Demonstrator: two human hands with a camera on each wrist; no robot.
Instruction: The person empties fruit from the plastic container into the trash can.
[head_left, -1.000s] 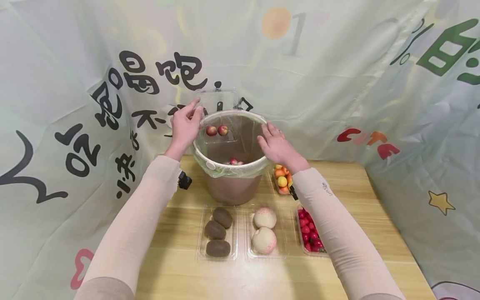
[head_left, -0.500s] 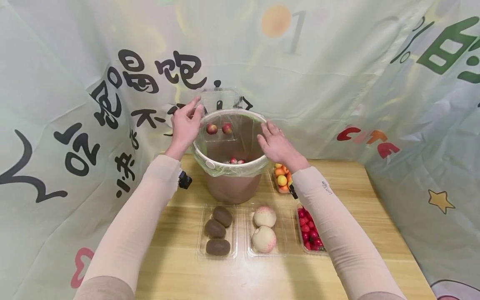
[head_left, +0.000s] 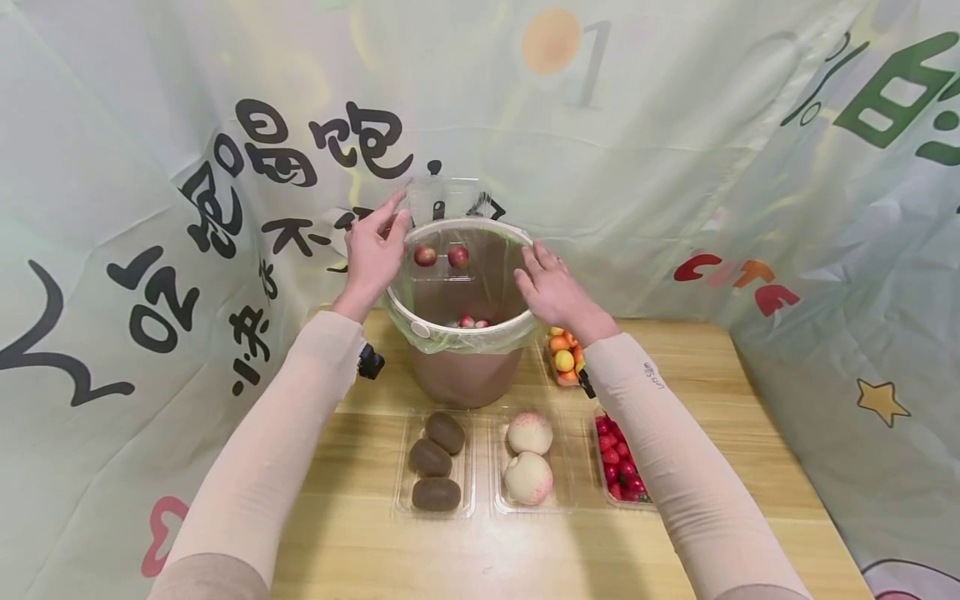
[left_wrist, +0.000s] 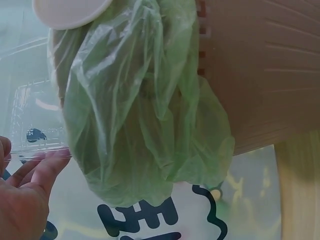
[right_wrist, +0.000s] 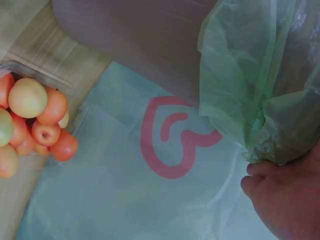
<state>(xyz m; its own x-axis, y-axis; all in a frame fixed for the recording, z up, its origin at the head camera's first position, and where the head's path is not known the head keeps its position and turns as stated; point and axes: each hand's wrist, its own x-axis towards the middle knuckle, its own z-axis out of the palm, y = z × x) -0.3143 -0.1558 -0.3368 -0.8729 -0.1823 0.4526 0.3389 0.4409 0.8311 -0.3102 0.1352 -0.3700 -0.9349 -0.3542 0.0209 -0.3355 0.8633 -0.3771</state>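
Note:
My left hand [head_left: 372, 250] pinches the left edge of a clear plastic clamshell box [head_left: 441, 271] held over the mouth of a brown bin [head_left: 467, 379]. Its lid [head_left: 459, 193] stands open toward the back wall. Inside the tilted box sit two red-and-yellow fruits, one on the left [head_left: 425, 255] and one on the right [head_left: 457, 256]. In the left wrist view the fingertips [left_wrist: 54, 162] are at the box's edge. My right hand [head_left: 557, 287] grips the bin's right rim, over its green liner bag [right_wrist: 240, 65]. A few small red-and-white fruits [head_left: 468, 322] show down in the bin.
In front of the bin lie a clear box with three kiwis [head_left: 431, 460] and another with two pale pink peaches [head_left: 528, 479]. A box of red berries [head_left: 618, 471] and a box of orange-yellow fruits [head_left: 564, 360] are to the right. Printed cloth walls [head_left: 637, 167] enclose the table.
The right-hand fruit in the box has rolled right, away from the other. My left hand and the box have shifted slightly right. The right hand has stayed on the rim.

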